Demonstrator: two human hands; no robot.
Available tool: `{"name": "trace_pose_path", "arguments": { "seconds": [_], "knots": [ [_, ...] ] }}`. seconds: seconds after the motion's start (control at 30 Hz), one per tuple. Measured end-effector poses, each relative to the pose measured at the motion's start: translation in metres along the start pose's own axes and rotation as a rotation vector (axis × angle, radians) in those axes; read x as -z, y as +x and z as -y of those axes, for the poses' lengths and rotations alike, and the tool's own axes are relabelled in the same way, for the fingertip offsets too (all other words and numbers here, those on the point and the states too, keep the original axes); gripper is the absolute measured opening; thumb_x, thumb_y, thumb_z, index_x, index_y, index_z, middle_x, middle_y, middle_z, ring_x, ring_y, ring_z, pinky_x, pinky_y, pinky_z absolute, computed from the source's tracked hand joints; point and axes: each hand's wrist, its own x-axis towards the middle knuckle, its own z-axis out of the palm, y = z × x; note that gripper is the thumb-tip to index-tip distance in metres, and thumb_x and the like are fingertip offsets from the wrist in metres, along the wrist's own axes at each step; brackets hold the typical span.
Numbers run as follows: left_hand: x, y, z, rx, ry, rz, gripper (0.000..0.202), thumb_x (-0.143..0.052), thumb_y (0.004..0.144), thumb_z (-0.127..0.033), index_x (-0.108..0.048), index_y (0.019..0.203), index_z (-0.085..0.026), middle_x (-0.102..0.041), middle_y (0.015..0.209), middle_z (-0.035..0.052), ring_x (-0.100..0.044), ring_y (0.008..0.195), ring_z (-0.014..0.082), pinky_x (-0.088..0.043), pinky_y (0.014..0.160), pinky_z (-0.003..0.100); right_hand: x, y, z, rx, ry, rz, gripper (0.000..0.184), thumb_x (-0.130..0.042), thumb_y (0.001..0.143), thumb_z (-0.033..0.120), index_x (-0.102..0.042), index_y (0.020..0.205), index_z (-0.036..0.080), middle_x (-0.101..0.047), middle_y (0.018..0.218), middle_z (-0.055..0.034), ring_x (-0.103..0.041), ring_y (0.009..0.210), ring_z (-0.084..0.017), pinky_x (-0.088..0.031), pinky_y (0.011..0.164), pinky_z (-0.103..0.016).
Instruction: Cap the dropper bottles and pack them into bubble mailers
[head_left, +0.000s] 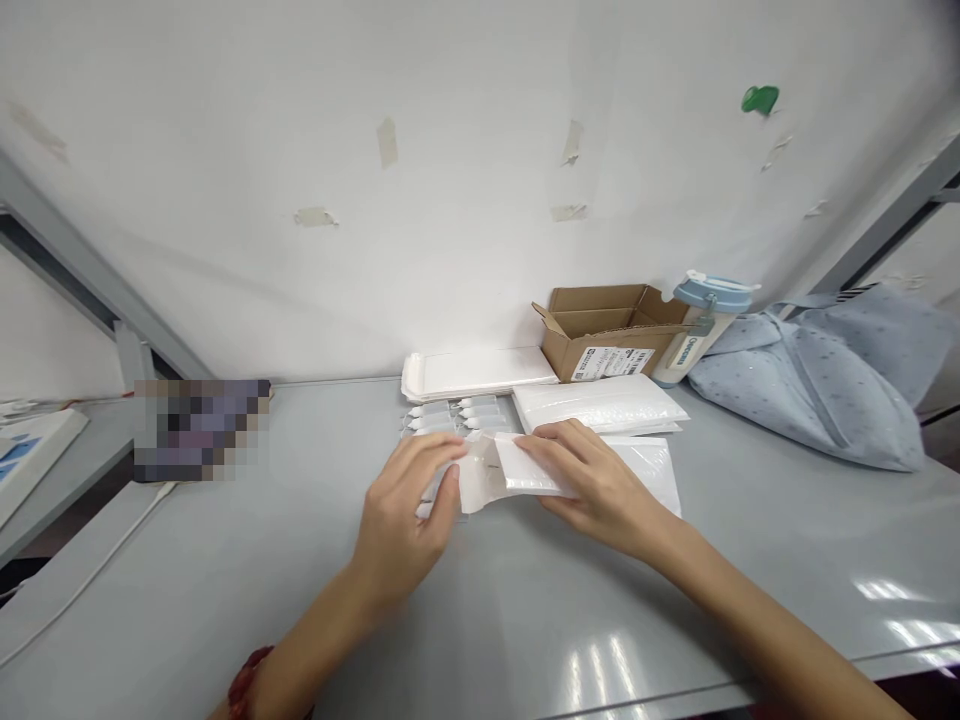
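Observation:
Both hands meet over a white padded pouch (517, 470) lying on the grey table (300, 560). My left hand (401, 515) pinches the pouch's left open end, its fingers curled round a small white item that I cannot make out. My right hand (589, 480) presses down on the pouch, fingers bent over its top edge. Just behind the hands lies a row of small clear and white tubes (454, 415). A stack of white padded pouches (600, 405) sits to the right of the tubes.
White flat trays (480, 372) lean at the wall. An open cardboard box (611, 330), a blue-lidded cup (701, 330) and a light blue cloth bag (825, 385) stand at the back right. A white cable (97, 570) runs along the left. A blurred dark object (199, 428) sits left.

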Motion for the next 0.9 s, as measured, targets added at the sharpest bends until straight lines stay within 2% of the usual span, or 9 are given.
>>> {"name": "trace_pose_path", "arguments": {
  "seconds": [0.1,0.13,0.2,0.27,0.4,0.57,0.73,0.8,0.9],
  "knots": [
    [0.004,0.007,-0.003,0.447,-0.224,0.111,0.029,-0.056,0.083,-0.028,-0.056,0.111,-0.021,-0.062,0.115,0.0077,-0.059,0.102,0.0225,-0.051,0.08,0.033,0.0,-0.001,0.003,0.032,-0.019,-0.024,0.046,-0.052,0.077,0.008,-0.046,0.122,0.017,-0.054,0.106,-0.0129,-0.049,0.094,-0.025,-0.047,0.075,-0.038],
    [0.005,0.009,-0.004,0.55,-0.346,0.197,0.033,-0.057,0.082,-0.031,-0.055,0.114,-0.021,-0.062,0.115,0.0074,-0.059,0.103,0.0223,-0.05,0.081,0.032,0.0,-0.001,0.004,0.046,-0.031,-0.034,0.046,-0.051,0.077,0.008,-0.046,0.122,0.016,-0.054,0.105,-0.013,-0.049,0.094,-0.024,-0.047,0.075,-0.038],
    [0.006,0.012,-0.005,0.662,-0.568,0.367,0.032,-0.057,0.082,-0.035,-0.058,0.109,-0.019,-0.066,0.106,0.0061,-0.061,0.098,0.0213,-0.049,0.081,0.031,0.0,0.0,0.009,0.08,-0.06,-0.048,0.046,-0.05,0.077,0.007,-0.046,0.122,0.014,-0.053,0.106,-0.0138,-0.048,0.094,-0.025,-0.047,0.075,-0.038],
    [0.005,0.011,-0.006,0.716,-0.684,0.463,0.025,-0.056,0.082,-0.035,-0.063,0.098,-0.017,-0.068,0.09,0.0036,-0.062,0.086,0.0195,-0.048,0.075,0.028,0.0,0.0,0.014,0.119,-0.086,-0.055,0.046,-0.051,0.076,0.008,-0.046,0.122,0.011,-0.052,0.108,-0.0156,-0.047,0.096,-0.026,-0.046,0.078,-0.041],
    [0.001,0.006,-0.007,0.784,-0.69,0.446,0.01,-0.061,0.076,-0.025,-0.062,0.077,-0.016,-0.059,0.069,-0.0023,-0.053,0.064,0.0131,-0.04,0.057,0.021,-0.002,0.001,0.023,0.193,-0.111,-0.071,0.044,-0.052,0.075,0.008,-0.048,0.12,0.006,-0.052,0.108,-0.0175,-0.047,0.099,-0.027,-0.045,0.082,-0.043],
    [-0.006,0.002,-0.012,0.837,-0.686,0.438,0.008,-0.063,0.068,-0.018,-0.056,0.069,-0.016,-0.051,0.063,-0.005,-0.045,0.058,0.0096,-0.035,0.053,0.019,-0.004,0.0,0.028,0.239,-0.125,-0.072,0.041,-0.051,0.079,0.011,-0.049,0.119,0.005,-0.055,0.106,-0.0176,-0.049,0.098,-0.027,-0.045,0.082,-0.042],
    [-0.012,0.001,-0.018,0.903,-0.64,0.376,0.023,-0.063,0.064,-0.017,-0.041,0.057,-0.018,-0.036,0.052,-0.0087,-0.032,0.05,0.0069,-0.027,0.046,0.017,-0.007,0.0,0.035,0.295,-0.2,-0.091,0.039,-0.046,0.081,0.005,-0.05,0.12,0.007,-0.058,0.108,-0.0187,-0.052,0.099,-0.027,-0.046,0.081,-0.043],
    [-0.013,0.001,-0.019,0.911,-0.635,0.38,0.024,-0.061,0.065,-0.02,-0.039,0.056,-0.019,-0.036,0.052,-0.0084,-0.032,0.05,0.0072,-0.028,0.046,0.018,-0.008,0.0,0.038,0.31,-0.253,-0.112,0.036,-0.045,0.083,0.005,-0.05,0.119,0.009,-0.057,0.113,-0.02,-0.051,0.107,-0.028,-0.046,0.084,-0.045],
    [-0.012,0.001,-0.022,0.894,-0.63,0.408,0.018,-0.06,0.07,-0.024,-0.047,0.059,-0.018,-0.044,0.055,-0.0066,-0.039,0.053,0.0089,-0.032,0.049,0.019,-0.009,-0.001,0.039,0.326,-0.29,-0.148,0.036,-0.047,0.086,0.008,-0.048,0.121,0.012,-0.052,0.123,-0.023,-0.046,0.117,-0.031,-0.045,0.087,-0.047]
  ]
}}
